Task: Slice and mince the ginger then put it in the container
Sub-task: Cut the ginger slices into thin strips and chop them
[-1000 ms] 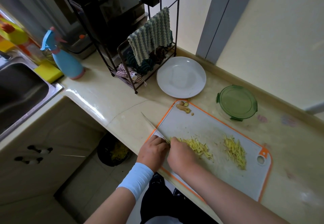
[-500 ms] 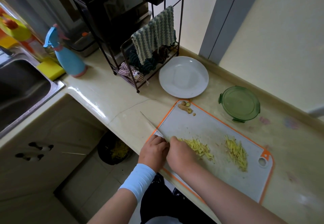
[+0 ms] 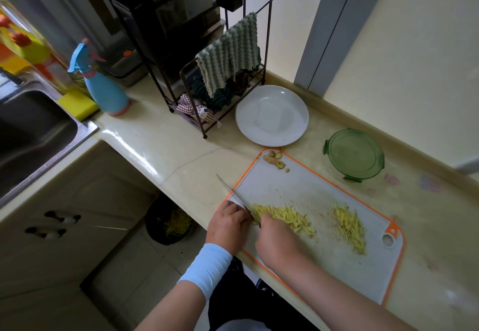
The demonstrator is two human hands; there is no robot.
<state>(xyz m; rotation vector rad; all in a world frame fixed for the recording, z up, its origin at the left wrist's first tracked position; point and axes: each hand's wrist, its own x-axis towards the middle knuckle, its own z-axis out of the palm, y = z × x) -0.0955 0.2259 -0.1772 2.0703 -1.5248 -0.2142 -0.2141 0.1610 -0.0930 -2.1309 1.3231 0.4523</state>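
Observation:
A white cutting board (image 3: pixel 305 190) with an orange rim lies on the counter. One pile of yellow ginger strips (image 3: pixel 285 218) lies at its near left and a second pile (image 3: pixel 350 227) further right. Ginger end pieces (image 3: pixel 273 161) sit at the board's far corner. My right hand (image 3: pixel 277 240) grips the handle of a knife (image 3: pixel 233 193), whose blade points away to the left at the first pile's left end. My left hand (image 3: pixel 228 223), with a blue wristband, lies knuckles up against the blade's left side, its fingers hidden. The green lidded container (image 3: pixel 353 154) stands beyond the board.
An empty white plate (image 3: pixel 272 115) sits behind the board, next to a wire rack (image 3: pixel 207 113) with a hanging cloth. A blue spray bottle (image 3: pixel 103 89), a yellow sponge (image 3: pixel 77 105) and the sink (image 3: pixel 31 133) are at the left. A bin (image 3: pixel 168 223) stands on the floor under the counter edge.
Both hands and the knife stay at the near left of the board. More of the left ginger pile shows beside my right hand. The view has shifted slightly.

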